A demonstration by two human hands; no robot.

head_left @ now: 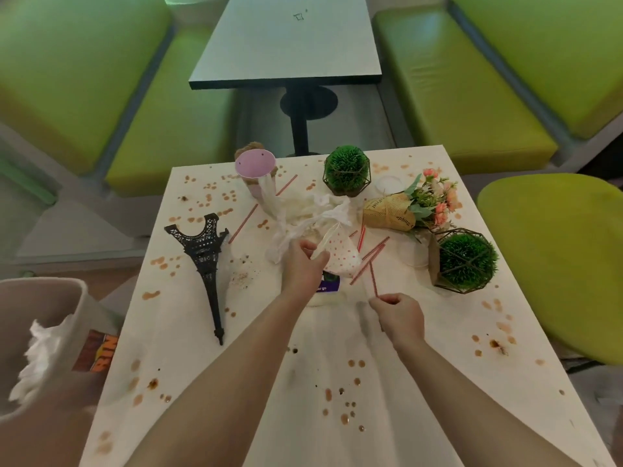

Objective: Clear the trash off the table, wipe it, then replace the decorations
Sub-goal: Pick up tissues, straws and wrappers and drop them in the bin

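The white table (387, 416) is spotted with brown stains. My left hand (303, 267) grips a white straw at the edge of a dotted paper cup (342, 256) lying on its side by crumpled tissues (313, 210). My right hand (401, 315) pinches a thin red straw (372, 276) near the table's middle. More red straws (371, 251) lie scattered about. Decorations stand or lie around: a black Eiffel tower model (205, 261) on its side, two green ball plants in wire frames (347, 170) (467, 261), and a paper-wrapped flower bouquet (411, 207).
A pink cup (254, 166) stands at the far edge. A small purple wrapper (328, 284) lies under the dotted cup. A trash bin (40, 338) holding tissue stands at the left. Green benches (455, 96) and a second table (290, 38) are beyond; a green chair (559, 257) is at the right.
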